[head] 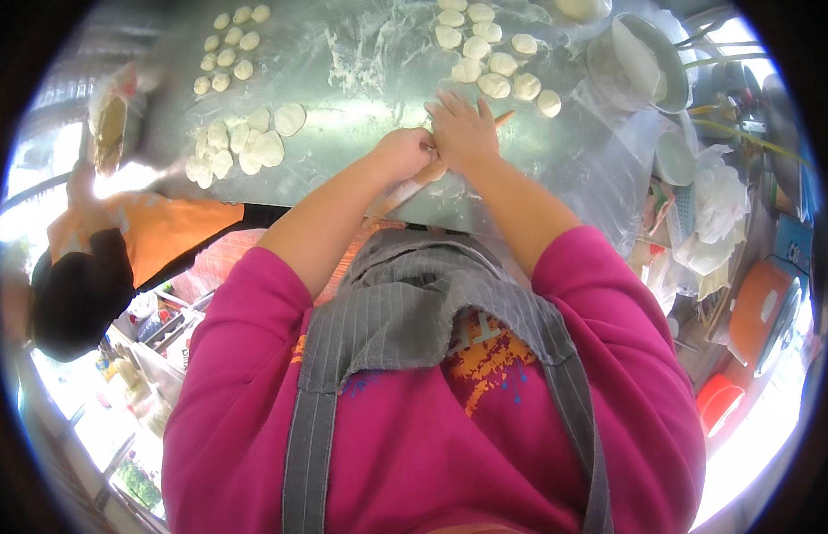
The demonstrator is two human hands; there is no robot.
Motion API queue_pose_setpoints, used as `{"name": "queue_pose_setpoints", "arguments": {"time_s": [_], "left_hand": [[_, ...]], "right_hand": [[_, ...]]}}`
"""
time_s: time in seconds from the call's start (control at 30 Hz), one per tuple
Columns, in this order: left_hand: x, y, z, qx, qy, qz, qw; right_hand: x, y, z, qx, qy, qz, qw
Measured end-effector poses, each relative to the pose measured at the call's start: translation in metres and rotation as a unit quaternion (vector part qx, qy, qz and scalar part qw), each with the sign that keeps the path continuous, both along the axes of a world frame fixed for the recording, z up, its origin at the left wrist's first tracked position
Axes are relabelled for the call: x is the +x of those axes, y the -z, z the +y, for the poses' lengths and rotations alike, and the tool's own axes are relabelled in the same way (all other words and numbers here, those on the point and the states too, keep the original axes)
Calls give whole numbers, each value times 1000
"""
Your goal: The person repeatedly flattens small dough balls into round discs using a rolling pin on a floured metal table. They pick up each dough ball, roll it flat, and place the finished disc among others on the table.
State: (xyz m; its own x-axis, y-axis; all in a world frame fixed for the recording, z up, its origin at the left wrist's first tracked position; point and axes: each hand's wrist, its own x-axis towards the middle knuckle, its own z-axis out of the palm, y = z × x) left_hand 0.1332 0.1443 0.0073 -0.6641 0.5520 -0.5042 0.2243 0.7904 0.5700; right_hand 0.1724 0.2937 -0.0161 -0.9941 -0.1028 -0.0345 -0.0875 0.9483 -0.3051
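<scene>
A wooden rolling pin (424,175) lies slantwise on the floured metal table (360,87), its tapered end showing past my right hand (462,127). That hand lies over the pin with its fingers spread. Close beside it, my left hand (407,153) has its fingers curled near the pin; what they hold is hidden. Flattened dough rounds (262,150) lie overlapping to the left of my hands, with a single round (290,119) at their edge. Small dough balls (230,37) sit in rows at the upper left. Larger dough pieces (494,85) are grouped above my right hand.
A big metal pot (638,63) stands at the table's right, near clear plastic sheeting (607,160). A large dough lump (584,8) lies at the top. Another person in a black and orange garment (163,230) is at the left, near a plastic bag (112,127).
</scene>
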Motion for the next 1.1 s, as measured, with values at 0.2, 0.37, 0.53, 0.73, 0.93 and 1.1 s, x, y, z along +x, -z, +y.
{"name": "queue_pose_setpoints", "arguments": {"time_s": [0.2, 0.37, 0.53, 0.73, 0.93, 1.1], "left_hand": [[17, 19, -17, 112, -168, -136, 970], [17, 12, -5, 29, -37, -16, 999], [-6, 12, -3, 15, 9, -14, 1000], [27, 17, -16, 126, -242, -159, 949], [-1, 6, 7, 18, -65, -1, 998], [4, 11, -8, 70, -201, -78, 974]], "right_hand": [[56, 5, 14, -22, 38, 17, 999], [21, 12, 2, -31, 52, 55, 997], [22, 3, 7, -52, 35, 17, 998], [52, 4, 10, -18, 62, -1, 998], [4, 11, 1, -69, 79, 47, 993], [40, 1, 11, -42, 55, -14, 998]]}}
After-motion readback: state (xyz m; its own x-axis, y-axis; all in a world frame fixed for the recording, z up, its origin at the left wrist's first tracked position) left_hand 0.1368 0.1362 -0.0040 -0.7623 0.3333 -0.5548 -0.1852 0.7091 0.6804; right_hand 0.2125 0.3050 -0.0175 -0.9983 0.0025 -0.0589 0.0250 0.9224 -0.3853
